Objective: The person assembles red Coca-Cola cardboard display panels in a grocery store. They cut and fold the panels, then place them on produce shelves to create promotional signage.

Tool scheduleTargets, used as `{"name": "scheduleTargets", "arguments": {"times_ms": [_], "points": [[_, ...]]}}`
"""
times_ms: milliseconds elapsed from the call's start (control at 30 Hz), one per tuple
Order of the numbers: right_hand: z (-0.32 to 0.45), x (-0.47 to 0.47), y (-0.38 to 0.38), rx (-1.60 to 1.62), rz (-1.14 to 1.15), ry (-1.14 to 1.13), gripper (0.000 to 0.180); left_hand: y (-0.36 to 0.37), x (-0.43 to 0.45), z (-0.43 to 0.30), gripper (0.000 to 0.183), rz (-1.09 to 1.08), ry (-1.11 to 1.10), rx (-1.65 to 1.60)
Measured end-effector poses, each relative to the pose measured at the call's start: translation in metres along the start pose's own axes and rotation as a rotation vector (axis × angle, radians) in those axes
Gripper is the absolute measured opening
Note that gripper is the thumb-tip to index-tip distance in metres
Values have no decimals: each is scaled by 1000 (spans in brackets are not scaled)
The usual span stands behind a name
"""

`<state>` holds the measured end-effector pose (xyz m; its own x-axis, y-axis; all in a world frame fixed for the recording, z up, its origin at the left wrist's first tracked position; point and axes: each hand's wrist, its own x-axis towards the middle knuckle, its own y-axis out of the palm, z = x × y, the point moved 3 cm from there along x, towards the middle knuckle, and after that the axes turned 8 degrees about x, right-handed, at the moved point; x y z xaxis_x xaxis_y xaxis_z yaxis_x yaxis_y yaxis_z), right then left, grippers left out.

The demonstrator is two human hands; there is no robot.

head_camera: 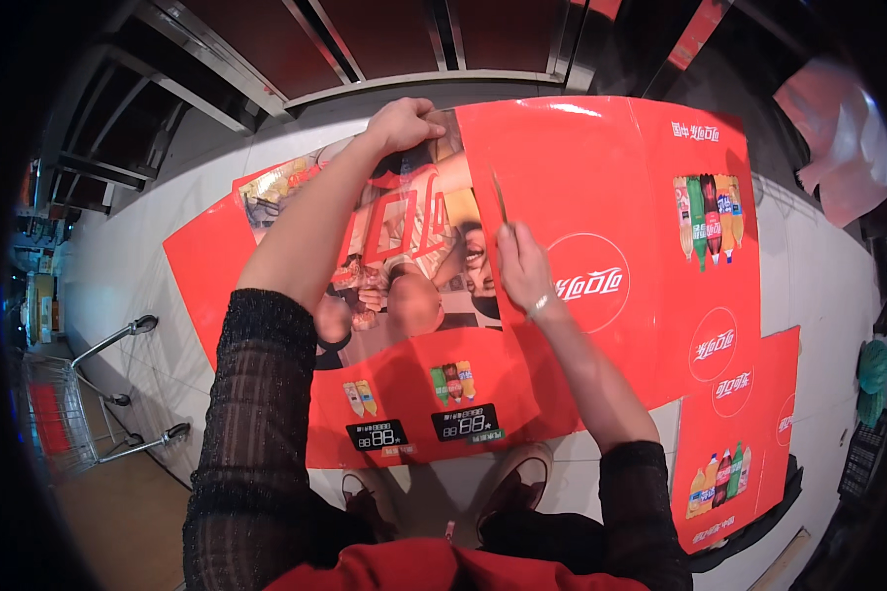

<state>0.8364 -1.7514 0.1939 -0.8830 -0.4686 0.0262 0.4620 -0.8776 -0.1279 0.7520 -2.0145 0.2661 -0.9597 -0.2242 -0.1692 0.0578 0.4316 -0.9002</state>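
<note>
A large red Coca-Cola display board [562, 162], printed with bottles and a photo of people, spreads in front of me above the tiled floor. My left hand [406, 127] is at its far edge, with the thumb and fingers closed on the rim of the photo part. On the right, my right hand [521, 266] pinches something near a thin dark upright line or edge beside the photo; whether that is a fold, a slit or a slim tool I cannot tell. Another red printed board [739, 443] lies at the lower right, partly under the large one.
My shoes [521, 480] stand at the board's near edge. A metal shopping cart [66, 414] is at the left. Dark panels with metal frames [399, 37] line the far side. Clear plastic wrap [835, 140] and a green object [874, 369] are at the right.
</note>
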Motion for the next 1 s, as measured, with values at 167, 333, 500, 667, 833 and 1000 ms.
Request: {"name": "scheduleTargets", "arguments": {"times_ms": [167, 333, 500, 667, 833, 1000], "points": [[37, 69, 34, 1, -137, -236, 30, -20, -15, -14, 33, 21, -26, 143], [42, 89, 45, -49, -157, -220, 33, -27, -27, -19, 30, -27, -60, 116], [51, 91, 41, -185, -133, -194, 35, -30, -30, -21, 32, -97, -24, 85], [59, 89, 42, -194, -124, -155, 35, -34, -31, -23, 33, -102, -18, 101], [58, 87, 43, -185, -144, -147, 36, -35, -31, -23, 34, -89, -16, 82], [55, 88, 44, -190, -145, -155, 39, -36, -31, -23, 34, -98, -18, 73]]}}
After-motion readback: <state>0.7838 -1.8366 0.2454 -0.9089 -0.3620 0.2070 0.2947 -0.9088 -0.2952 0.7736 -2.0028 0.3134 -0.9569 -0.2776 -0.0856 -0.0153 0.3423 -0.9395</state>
